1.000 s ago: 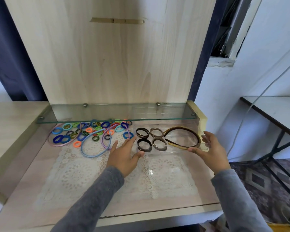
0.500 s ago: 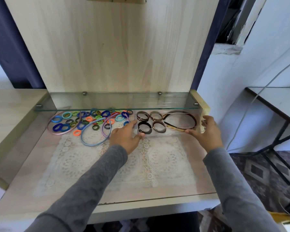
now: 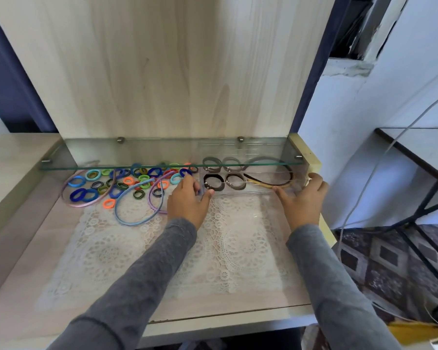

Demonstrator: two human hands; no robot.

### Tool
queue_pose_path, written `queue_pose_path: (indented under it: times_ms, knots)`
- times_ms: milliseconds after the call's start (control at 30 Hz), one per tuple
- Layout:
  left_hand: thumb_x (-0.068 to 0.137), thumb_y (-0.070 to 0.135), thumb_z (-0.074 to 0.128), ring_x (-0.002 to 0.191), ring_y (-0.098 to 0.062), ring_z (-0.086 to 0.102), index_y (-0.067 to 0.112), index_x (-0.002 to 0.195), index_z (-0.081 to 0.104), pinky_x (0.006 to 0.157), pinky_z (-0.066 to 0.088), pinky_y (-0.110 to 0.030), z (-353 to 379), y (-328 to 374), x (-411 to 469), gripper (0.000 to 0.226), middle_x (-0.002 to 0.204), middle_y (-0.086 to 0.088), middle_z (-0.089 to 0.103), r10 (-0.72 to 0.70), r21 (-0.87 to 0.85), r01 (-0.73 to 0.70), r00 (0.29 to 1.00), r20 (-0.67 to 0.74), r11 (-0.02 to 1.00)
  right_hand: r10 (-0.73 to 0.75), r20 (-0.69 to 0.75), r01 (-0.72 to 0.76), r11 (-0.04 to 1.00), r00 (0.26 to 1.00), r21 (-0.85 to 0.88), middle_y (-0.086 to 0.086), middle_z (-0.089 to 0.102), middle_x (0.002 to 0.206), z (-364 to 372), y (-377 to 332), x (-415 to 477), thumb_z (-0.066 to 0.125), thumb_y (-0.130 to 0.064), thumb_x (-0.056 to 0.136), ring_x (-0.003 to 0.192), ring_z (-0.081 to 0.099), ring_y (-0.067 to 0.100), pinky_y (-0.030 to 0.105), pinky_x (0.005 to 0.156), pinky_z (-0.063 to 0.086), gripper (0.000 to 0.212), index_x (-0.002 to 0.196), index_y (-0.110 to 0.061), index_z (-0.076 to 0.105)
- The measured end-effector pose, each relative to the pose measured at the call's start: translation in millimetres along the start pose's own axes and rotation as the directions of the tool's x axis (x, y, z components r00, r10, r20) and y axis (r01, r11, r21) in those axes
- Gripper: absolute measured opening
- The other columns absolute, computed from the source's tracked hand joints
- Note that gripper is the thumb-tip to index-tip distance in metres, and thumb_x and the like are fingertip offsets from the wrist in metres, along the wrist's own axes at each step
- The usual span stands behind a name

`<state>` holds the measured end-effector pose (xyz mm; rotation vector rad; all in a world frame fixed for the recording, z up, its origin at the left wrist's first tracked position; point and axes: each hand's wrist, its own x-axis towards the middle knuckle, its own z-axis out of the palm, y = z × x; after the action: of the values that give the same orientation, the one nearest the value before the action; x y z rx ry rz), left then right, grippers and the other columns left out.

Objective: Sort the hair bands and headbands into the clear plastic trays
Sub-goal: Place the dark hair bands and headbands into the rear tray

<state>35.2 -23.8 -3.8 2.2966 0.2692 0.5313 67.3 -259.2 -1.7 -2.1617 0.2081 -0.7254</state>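
A clear plastic tray [image 3: 253, 192] sits far right on the desk, partly under the glass shelf. It holds several brown and black hair bands [image 3: 213, 182] and a dark headband [image 3: 276, 181]. My left hand [image 3: 187, 202] grips the tray's left end, thumb on its front corner. My right hand [image 3: 302, 198] grips its right end. Left of the tray lies a pile of coloured hair bands [image 3: 127, 184] with a blue headband [image 3: 137, 213], a pink headband [image 3: 86, 202] and a purple headband [image 3: 153, 198].
A glass shelf [image 3: 137, 154] overhangs the back of the desk, in front of a wooden back panel [image 3: 162, 72]. A lace mat [image 3: 162, 248] covers the desk. A wooden side wall [image 3: 311, 160] stands right of the tray. A table with a cable [image 3: 415, 147] is at right.
Both hands have pushed the tray away from me, farther under the glass shelf and toward the right side wall. The coloured pile has not moved.
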Motion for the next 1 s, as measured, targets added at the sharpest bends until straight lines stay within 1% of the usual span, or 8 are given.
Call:
queue_pose_path:
  times_ms: [133,300,467,600,700,767,867,1000]
  knots:
    - [0.082,0.032,0.072,0.064,-0.011,0.035,0.016,0.08,0.041,0.06,0.039,-0.03,5.6,-0.7,5.6,0.035,0.073,0.007,0.04,0.014,-0.011,-0.015,0.998,-0.062,1.0,0.023,0.002,-0.023,0.999,1.0,0.041,0.013,0.039,0.127,9.1,-5.1,-1.9,0.079,-0.024,0.074,0.109,0.047,0.023,0.027,0.091,0.041,0.072,0.128,-0.005,0.037]
    - [0.08,0.027,0.073,0.075,-0.018,0.042,0.017,0.079,0.042,0.066,0.042,-0.032,10.8,-3.5,14.0,0.033,0.083,0.0,0.046,0.144,0.045,-0.139,0.981,-0.133,0.989,-0.021,0.011,0.021,0.999,1.0,0.05,0.013,0.042,0.124,18.8,-5.0,-3.7,0.076,-0.02,0.077,0.105,0.043,0.015,0.009,0.085,0.028,0.065,0.127,-0.002,0.039]
    - [0.077,0.023,0.074,0.074,-0.018,0.043,0.017,0.077,0.046,0.064,0.047,-0.037,19.6,-11.1,23.1,0.029,0.083,-0.002,0.048,0.25,0.099,-0.234,0.949,-0.195,0.967,-0.043,0.028,0.041,0.997,0.999,0.058,0.014,0.041,0.125,23.1,-5.1,-3.4,0.075,-0.016,0.078,0.104,0.037,0.007,0.004,0.087,0.023,0.064,0.128,-0.002,0.039]
    - [0.077,0.017,0.073,0.078,-0.021,0.049,0.014,0.081,0.054,0.067,0.049,-0.039,25.9,-15.2,22.3,0.019,0.088,-0.004,0.051,0.276,0.057,-0.27,0.936,-0.218,0.961,-0.046,0.05,0.044,0.998,0.998,0.041,0.011,0.039,0.128,27.2,-2.6,-6.6,0.072,-0.019,0.08,0.11,0.042,0.013,0.014,0.093,0.028,0.059,0.128,-0.004,0.041]
    - [0.08,0.014,0.068,0.088,-0.022,0.052,0.013,0.093,0.059,0.076,0.051,-0.041,30.0,-17.9,14.6,0.016,0.101,-0.005,0.05,0.286,0.019,-0.288,0.941,-0.183,0.958,-0.082,0.079,0.085,0.996,0.994,-0.034,0.012,0.041,0.127,32.8,0.7,-14.0,0.068,-0.022,0.082,0.112,0.047,0.025,0.024,0.094,0.034,0.05,0.123,-0.005,0.047]
    - [0.084,0.019,0.062,0.101,-0.022,0.052,0.014,0.103,0.058,0.087,0.051,-0.039,31.4,-19.7,7.4,0.02,0.113,-0.006,0.048,0.267,-0.031,-0.273,0.955,-0.134,0.962,-0.135,0.117,0.146,0.985,0.984,-0.093,0.011,0.044,0.124,37.3,1.1,-20.6,0.068,-0.026,0.081,0.111,0.047,0.026,0.031,0.094,0.039,0.042,0.118,-0.01,0.055]
    - [0.089,0.033,0.049,0.124,-0.017,0.043,0.019,0.121,0.052,0.103,0.039,-0.034,28.2,-19.7,-3.0,0.034,0.134,-0.002,0.042,0.198,-0.165,-0.199,0.98,-0.018,0.966,-0.199,0.192,0.24,0.945,0.961,-0.22,0.009,0.048,0.119,44.3,-2.4,-30.5,0.066,-0.032,0.081,0.108,0.047,0.027,0.04,0.088,0.043,0.034,0.113,-0.021,0.062]
    - [0.092,0.043,0.039,0.133,-0.011,0.035,0.027,0.139,0.036,0.111,0.032,-0.033,21.0,-16.9,-13.0,0.05,0.146,0.005,0.036,0.112,-0.301,-0.072,0.987,0.117,0.951,-0.198,0.279,0.296,0.879,0.94,-0.375,0.01,0.048,0.121,49.7,-8.1,-37.4,0.06,-0.04,0.085,0.108,0.045,0.029,0.043,0.087,0.04,0.039,0.122,-0.026,0.06]
